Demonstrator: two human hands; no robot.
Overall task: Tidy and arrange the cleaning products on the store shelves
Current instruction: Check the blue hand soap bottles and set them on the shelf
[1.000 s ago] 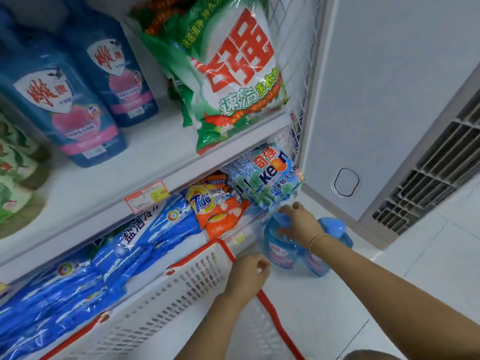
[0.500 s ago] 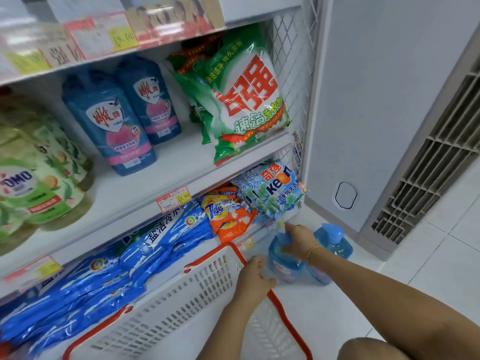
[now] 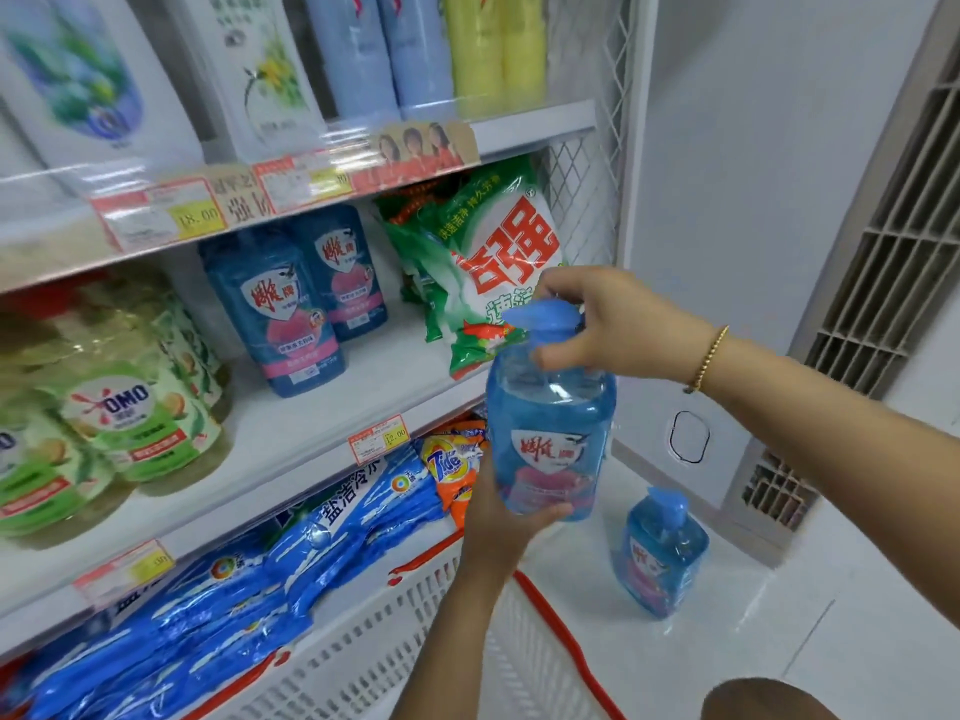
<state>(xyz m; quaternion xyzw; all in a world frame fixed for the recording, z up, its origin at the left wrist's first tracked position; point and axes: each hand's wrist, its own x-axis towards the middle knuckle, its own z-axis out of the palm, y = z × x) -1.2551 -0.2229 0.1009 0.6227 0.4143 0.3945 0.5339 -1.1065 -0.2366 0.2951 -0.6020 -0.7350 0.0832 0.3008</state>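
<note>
Your right hand (image 3: 618, 324) clamps the neck of the blue pump bottle (image 3: 550, 433) and your left hand (image 3: 498, 527) cups its base, probably steadying it to join the matching bottles (image 3: 280, 314) centre-left.

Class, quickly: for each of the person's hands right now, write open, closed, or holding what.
Left hand: holds the blue pump bottle at its base.
Right hand: grips the same bottle at its neck, under the pump.
</note>
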